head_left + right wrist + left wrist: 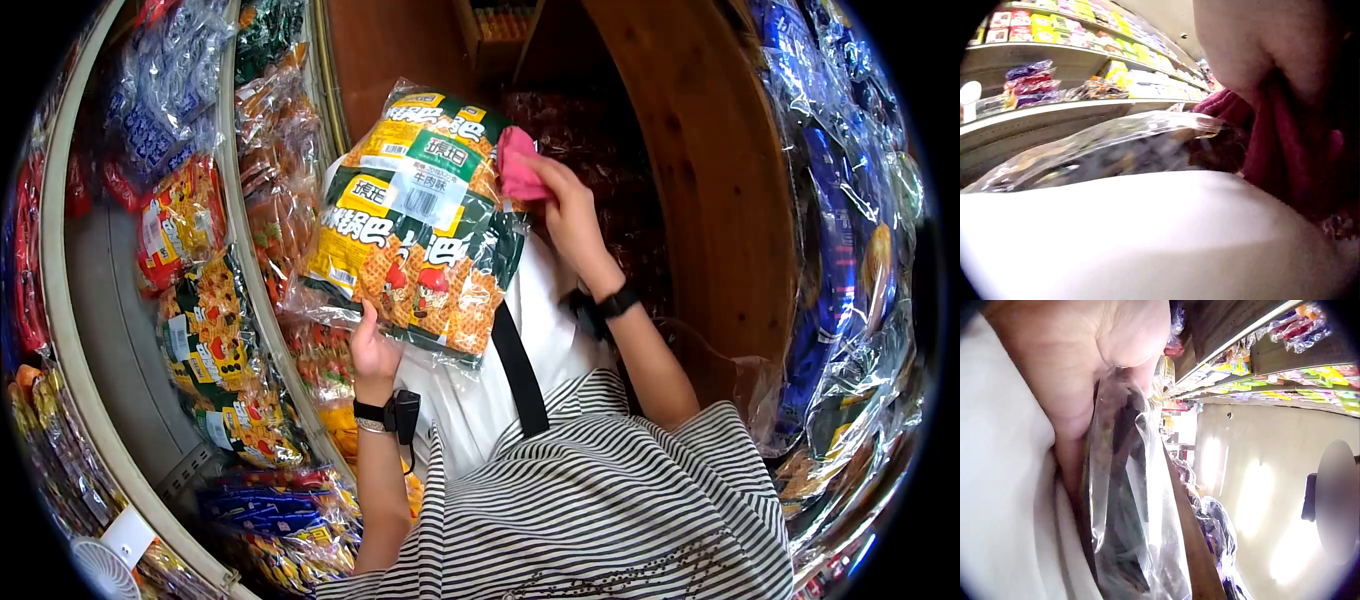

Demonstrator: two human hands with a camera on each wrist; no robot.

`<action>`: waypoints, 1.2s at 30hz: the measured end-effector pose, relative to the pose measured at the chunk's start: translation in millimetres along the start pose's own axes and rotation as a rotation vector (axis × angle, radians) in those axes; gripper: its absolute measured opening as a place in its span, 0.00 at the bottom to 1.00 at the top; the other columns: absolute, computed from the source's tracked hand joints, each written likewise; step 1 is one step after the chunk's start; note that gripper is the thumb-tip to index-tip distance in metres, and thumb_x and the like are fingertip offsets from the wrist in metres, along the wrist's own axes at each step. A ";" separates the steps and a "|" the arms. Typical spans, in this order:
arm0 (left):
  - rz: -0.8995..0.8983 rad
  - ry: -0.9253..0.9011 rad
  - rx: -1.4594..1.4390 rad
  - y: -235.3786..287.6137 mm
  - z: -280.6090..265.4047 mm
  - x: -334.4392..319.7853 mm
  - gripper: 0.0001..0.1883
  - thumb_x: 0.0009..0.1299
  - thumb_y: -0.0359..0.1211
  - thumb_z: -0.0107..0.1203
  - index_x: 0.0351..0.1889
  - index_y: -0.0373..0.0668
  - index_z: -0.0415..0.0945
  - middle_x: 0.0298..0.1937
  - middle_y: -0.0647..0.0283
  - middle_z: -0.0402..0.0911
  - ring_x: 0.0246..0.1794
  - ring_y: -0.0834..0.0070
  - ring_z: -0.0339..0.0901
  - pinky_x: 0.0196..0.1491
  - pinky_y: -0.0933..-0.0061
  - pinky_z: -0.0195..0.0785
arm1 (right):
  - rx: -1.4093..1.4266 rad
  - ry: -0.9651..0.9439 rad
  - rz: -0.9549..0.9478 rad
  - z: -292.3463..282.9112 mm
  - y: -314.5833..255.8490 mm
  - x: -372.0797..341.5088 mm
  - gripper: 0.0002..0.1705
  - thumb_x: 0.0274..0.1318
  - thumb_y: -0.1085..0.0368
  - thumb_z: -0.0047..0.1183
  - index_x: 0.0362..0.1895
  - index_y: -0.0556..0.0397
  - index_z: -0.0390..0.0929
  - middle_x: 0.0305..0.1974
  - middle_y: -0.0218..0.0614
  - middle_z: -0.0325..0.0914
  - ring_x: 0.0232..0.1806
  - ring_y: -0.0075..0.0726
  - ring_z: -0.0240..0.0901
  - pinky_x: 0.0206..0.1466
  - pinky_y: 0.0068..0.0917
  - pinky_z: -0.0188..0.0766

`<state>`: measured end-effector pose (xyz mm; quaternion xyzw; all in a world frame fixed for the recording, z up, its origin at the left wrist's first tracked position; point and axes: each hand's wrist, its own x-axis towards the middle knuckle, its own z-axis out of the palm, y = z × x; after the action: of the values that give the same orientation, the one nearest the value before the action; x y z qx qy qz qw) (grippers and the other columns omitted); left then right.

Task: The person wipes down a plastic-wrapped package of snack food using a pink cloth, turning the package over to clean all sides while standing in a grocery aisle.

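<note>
A large clear bag of green and yellow snack packs [410,220] is held up before the person's body. The left hand [375,350] grips its lower left edge, thumb over the front; in the left wrist view that hand [1104,356] pinches the clear plastic [1141,506]. At the bag's upper right edge the right hand [572,215] holds a pink cloth [520,165], which touches the bag. The right wrist view shows the right hand [1266,50] with the cloth [1279,144] bunched in its grasp, beside the bag's clear plastic [1122,144].
Shelves [150,400] with bagged snacks [225,350] stand on the left. A small white fan [103,568] is at the lower left. On the right are a wooden panel [720,200] and blue wrapped packs [825,240]. Dark red packs [625,215] lie low behind the right hand.
</note>
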<state>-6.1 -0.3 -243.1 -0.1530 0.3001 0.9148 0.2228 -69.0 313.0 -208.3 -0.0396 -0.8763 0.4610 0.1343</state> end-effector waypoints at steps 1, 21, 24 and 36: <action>0.018 0.006 0.011 -1.9 -2.0 1.2 0.26 0.79 0.42 0.40 0.71 0.39 0.57 0.69 0.59 0.66 0.68 0.62 0.64 0.70 0.53 0.54 | -0.007 -0.030 0.014 -4.6 -15.4 -9.3 0.33 0.46 0.86 0.40 0.55 0.48 0.78 0.56 0.56 0.73 0.58 0.60 0.71 0.62 0.39 0.69; -0.028 0.146 -0.196 -1.6 22.1 0.9 0.24 0.78 0.46 0.42 0.66 0.42 0.65 0.63 0.58 0.73 0.62 0.61 0.71 0.66 0.54 0.61 | 0.190 -0.559 -0.791 -12.2 -101.1 -56.0 0.11 0.42 0.65 0.54 0.33 0.51 0.82 0.52 0.36 0.76 0.60 0.46 0.71 0.57 0.37 0.74; -0.023 0.093 -0.260 -1.4 10.3 -3.8 0.24 0.79 0.45 0.42 0.67 0.41 0.63 0.65 0.58 0.72 0.64 0.61 0.70 0.68 0.52 0.60 | 0.051 -0.468 -0.664 -18.4 -78.2 -26.4 0.18 0.39 0.72 0.55 0.39 0.45 0.84 0.54 0.37 0.76 0.61 0.47 0.70 0.60 0.37 0.71; 0.124 0.189 0.010 11.6 -3.2 -35.8 0.26 0.80 0.43 0.38 0.71 0.39 0.58 0.69 0.57 0.67 0.67 0.62 0.66 0.69 0.55 0.57 | -0.237 -0.005 0.174 -10.8 43.1 72.0 0.30 0.47 0.81 0.42 0.54 0.45 0.78 0.54 0.54 0.75 0.54 0.59 0.74 0.58 0.40 0.71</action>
<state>19.2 -21.9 -225.2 -0.2188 0.3330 0.9069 0.1374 -137.6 360.1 -223.4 -0.1297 -0.9182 0.3642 0.0863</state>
